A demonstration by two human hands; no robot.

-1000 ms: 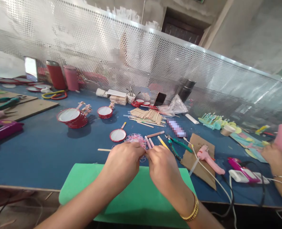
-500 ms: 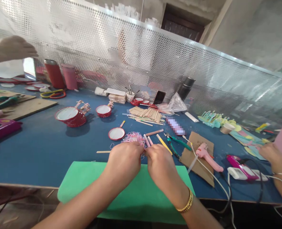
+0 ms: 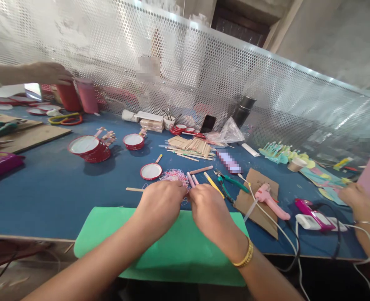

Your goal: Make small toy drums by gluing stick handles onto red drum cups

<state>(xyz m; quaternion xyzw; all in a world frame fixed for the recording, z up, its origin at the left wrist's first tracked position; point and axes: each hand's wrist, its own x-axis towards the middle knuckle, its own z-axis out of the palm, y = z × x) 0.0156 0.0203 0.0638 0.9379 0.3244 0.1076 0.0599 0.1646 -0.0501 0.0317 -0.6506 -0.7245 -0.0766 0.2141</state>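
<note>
My left hand [image 3: 163,200] and my right hand [image 3: 208,207] meet fingertip to fingertip above the far edge of a green cloth [image 3: 110,230]. Both are closed in a pinch, and whatever they hold is hidden behind the fingers. Just beyond them lies a pile of thin pink and white loops [image 3: 174,175]. Pink and white sticks [image 3: 190,179] rest past my right hand, beside a yellow stick [image 3: 214,184]. A round white disc with a red rim and a stick handle [image 3: 151,171] lies beyond my left hand, near a flat wooden stick [image 3: 134,189].
Stacked red-rimmed discs [image 3: 89,150] stand at left, wooden sticks [image 3: 191,146] at centre back. Rightward are green-handled pliers [image 3: 233,182], a pink glue gun [image 3: 271,200] on cardboard [image 3: 257,213], and a power strip [image 3: 307,222] with cables. Other people's hands [image 3: 47,73] show at both sides.
My hands stay pinched together at nearly the same spot. The person's hand at the left has moved right, now in front of the red bottle. The view has shifted slightly.
</note>
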